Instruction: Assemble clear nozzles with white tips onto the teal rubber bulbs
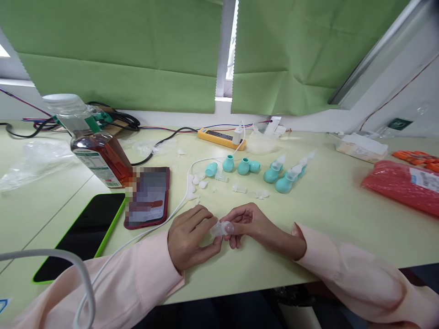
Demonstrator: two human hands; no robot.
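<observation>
Between my two hands is a small clear plastic tube-like piece (217, 230) with a rounder translucent end. My left hand (194, 235) pinches its left part between thumb and fingers. On the rounder end press the thumb and fingers of my right hand (245, 224). Beyond the hands lie loose clear pieces, among them a short clear tube (239, 188) and a clear fitting (262, 194). Several teal rubber bulbs (243, 166) stand or lie in a row behind these. At the right, teal bulbs (284, 183) carry translucent tips. Small white soft parts (196, 179) sit left of the row.
On the left are a phone with a green edge (82, 233), a phone in a red case (147, 201) and a bottle of amber liquid (103, 157). A white cable (178, 205) crosses the table. A yellow power strip (219, 138) lies behind; a red package (401, 185) is at right.
</observation>
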